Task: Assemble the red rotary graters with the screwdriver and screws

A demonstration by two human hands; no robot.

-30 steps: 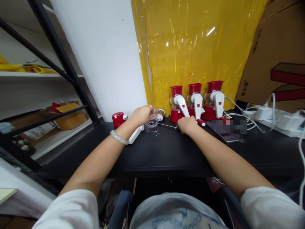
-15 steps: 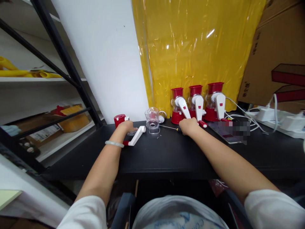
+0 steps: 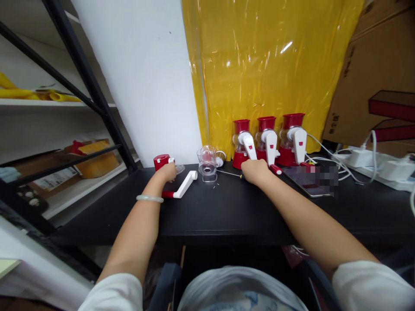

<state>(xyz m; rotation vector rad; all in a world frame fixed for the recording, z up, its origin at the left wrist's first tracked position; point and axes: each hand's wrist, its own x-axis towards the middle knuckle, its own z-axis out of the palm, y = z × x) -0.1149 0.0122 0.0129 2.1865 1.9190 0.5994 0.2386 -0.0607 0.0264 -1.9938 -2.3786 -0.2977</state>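
Observation:
My left hand point(image 3: 166, 172) lies at the back left of the black table point(image 3: 227, 211), fingers curled against a red round part point(image 3: 161, 161) and a small clear piece point(image 3: 179, 168); what it grips is hidden. A white crank handle with a red knob point(image 3: 183, 186) lies just right of that wrist. A clear plastic housing point(image 3: 206, 164) stands upright between my hands. My right hand point(image 3: 256, 171) is closed round a red-handled screwdriver point(image 3: 228, 173), whose thin shaft points left towards the housing.
Three assembled red-and-white hand-crank grinders point(image 3: 267, 140) stand in a row against a yellow plastic sheet point(image 3: 259, 65). A phone point(image 3: 306, 180) lies right of my right hand, with power strips and white cables point(image 3: 366, 162) beyond. A cardboard box point(image 3: 379, 73) stands at the back right, and metal shelving point(image 3: 81, 82) on the left.
My left hand let go of the clear housing, which now stands alone, and moved left over the crank handle to the red round part. My right hand stayed on the screwdriver.

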